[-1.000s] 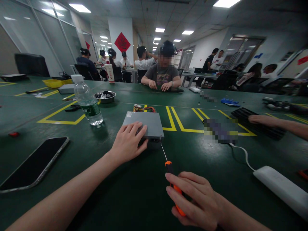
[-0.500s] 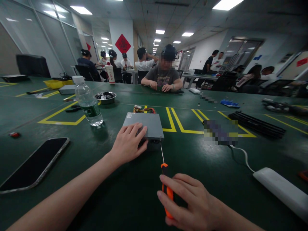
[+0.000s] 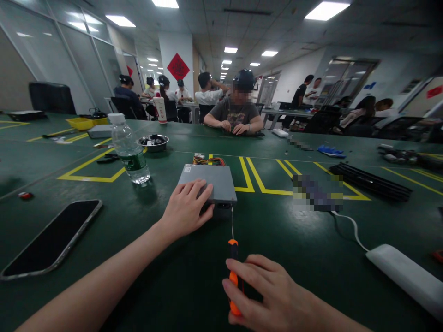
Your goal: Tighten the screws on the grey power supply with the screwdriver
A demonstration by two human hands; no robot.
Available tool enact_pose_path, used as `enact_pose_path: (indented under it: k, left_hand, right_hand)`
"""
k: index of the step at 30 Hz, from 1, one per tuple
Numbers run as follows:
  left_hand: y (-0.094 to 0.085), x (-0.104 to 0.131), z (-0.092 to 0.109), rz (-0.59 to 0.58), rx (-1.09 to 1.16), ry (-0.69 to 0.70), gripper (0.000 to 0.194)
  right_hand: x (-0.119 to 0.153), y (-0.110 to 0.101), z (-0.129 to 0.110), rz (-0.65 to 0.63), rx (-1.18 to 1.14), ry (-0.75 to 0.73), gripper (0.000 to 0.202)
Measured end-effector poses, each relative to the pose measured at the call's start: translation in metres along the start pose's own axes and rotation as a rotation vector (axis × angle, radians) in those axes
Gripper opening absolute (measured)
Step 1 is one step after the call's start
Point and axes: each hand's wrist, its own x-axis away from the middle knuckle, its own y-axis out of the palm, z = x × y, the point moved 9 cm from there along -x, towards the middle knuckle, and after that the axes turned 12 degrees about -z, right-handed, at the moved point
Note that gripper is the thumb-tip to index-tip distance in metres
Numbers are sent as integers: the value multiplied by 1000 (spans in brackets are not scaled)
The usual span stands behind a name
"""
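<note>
A grey metal computer power supply lies on the green table, with a bundle of coloured wires at its far side. My left hand holds it from the left, fingers across the top and thumb against the near side. In my right hand is a screwdriver with an orange and black handle, held between thumb and fingers. Its thin shaft points away from me, and the tip meets the near face of the power supply by the right corner. Exactly what the tip touches is too small to see.
A water bottle stands left of the power supply, before a metal bowl. A phone lies at near left. On the right are a white power strip and black slatted parts. A person sits opposite.
The screwdriver's handle has swung slightly left with my right hand, its tip staying at the same corner. My left hand keeps its hold. The whole view has shifted a little.
</note>
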Motion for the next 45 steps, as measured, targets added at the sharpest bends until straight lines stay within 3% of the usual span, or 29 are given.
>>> enact_pose_path:
  k: [7,14,21,28,45]
  left_hand:
    - [0,0,0,-16,-12,-2,42]
    - [1,0,-1,-22,-11,-5,43]
    - [0,-1,0,-7,-18,-6,42]
    - [2,-1,-1,-20,-15,-10,43]
    - [1,-1,-1,-11,-5,-6,43]
  right_hand:
    - [4,-8,3,127,-9,-2,28]
    - [-3,-6,1,54,2,-16,20]
    - [4,-11,4,144,-12,4,27]
    - [-3,-8,2,28,15,7,27]
    - [6,-7,4,97,-4,24,18]
